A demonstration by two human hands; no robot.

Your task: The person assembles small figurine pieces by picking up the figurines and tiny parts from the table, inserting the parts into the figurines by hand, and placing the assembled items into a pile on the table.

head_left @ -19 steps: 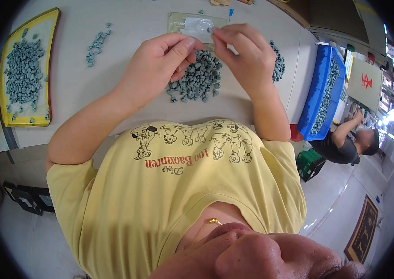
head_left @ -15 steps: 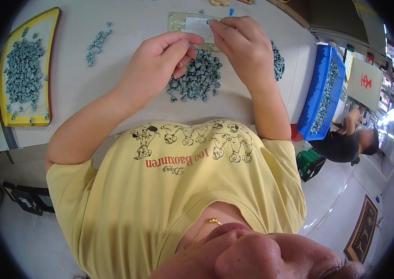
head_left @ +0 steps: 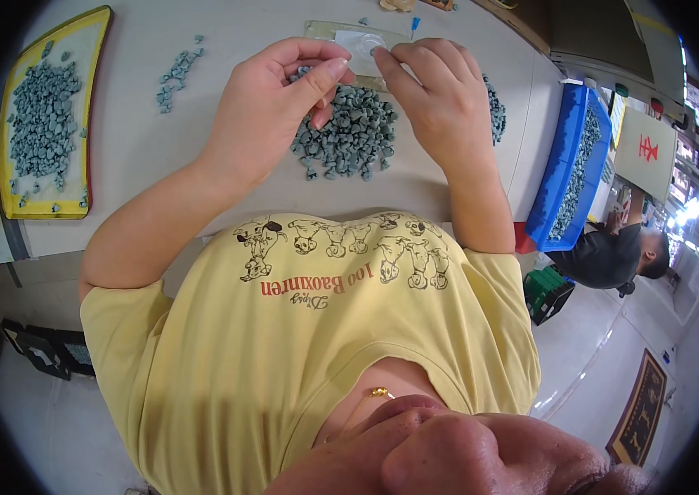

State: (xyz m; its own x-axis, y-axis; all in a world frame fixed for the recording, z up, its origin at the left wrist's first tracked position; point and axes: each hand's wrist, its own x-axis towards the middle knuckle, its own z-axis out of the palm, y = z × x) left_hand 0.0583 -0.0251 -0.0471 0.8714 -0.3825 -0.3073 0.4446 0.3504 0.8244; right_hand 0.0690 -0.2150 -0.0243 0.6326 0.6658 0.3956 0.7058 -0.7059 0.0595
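My left hand (head_left: 271, 107) is over the left side of a pile of small grey-green stone-like pieces (head_left: 358, 136). Its thumb and index tips are pressed together, and anything between them is too small to make out. To the right, my right hand (head_left: 447, 103) has its thumb and fingertips pinched over a white paper piece (head_left: 354, 40). Whatever those fingertips hold is hidden. The paper lies on a flat, see-through, greenish plate (head_left: 321, 30) just beyond the pile. A faint pale ring shows on it beside my right fingertips.
A yellow-rimmed tray (head_left: 100, 49) with similar pieces lies at the left; a loose strip of pieces (head_left: 174, 80) is nearer. Another heap (head_left: 495, 111) sits beyond my right wrist. A blue bin (head_left: 549, 177) stands right, near a dark-clothed person (head_left: 609, 256). A blue-tipped item (head_left: 415, 24) lies behind.
My left hand has shifted slightly up, its thumb and index finger coming together. My right hand has moved slightly down and right, with its fingers still pinched. The other person's arm has risen.
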